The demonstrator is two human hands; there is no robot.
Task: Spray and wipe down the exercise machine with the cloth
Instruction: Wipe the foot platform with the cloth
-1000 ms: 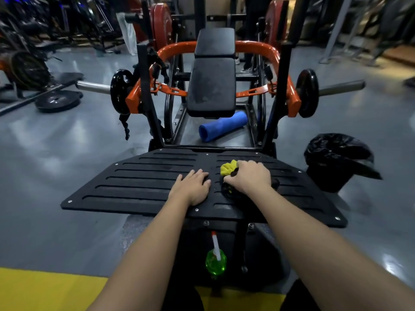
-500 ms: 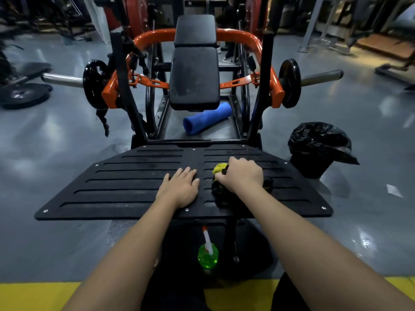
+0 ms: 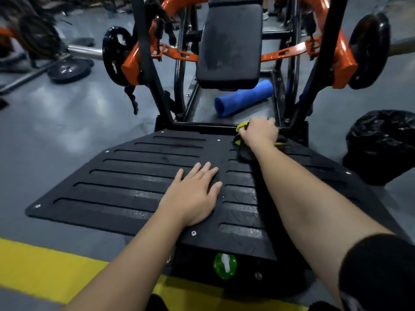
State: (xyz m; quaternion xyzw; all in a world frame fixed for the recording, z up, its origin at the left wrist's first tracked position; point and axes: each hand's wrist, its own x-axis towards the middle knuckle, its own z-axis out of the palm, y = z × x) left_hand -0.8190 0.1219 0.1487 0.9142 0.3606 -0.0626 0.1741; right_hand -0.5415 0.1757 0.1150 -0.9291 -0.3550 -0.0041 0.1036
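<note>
Cloth (image 3: 243, 151) under right hand (image 3: 260, 131) at footplate's (image 3: 125, 176) far edge, left hand (image 3: 193, 196) near its middle, spray bottle (image 3: 225, 265) below near edge

The right hand (image 3: 259, 131) has slid the cloth (image 3: 243, 151) to the footplate's (image 3: 134, 176) far edge.

Both bare forearms extended forward from the bottom of the frame. The left hand (image 3: 193, 194) lay flat, palm down, fingers straight and slightly spread, on the black ribbed metal footplate (image 3: 134, 176). The right arm, with a black sleeve (image 3: 377, 272) at its upper end, stretched farther ahead. The right hand (image 3: 259, 132) was knuckles up, fingers curled around a crumpled yellow-and-black cloth (image 3: 243, 153) at the plate's far edge.
</note>
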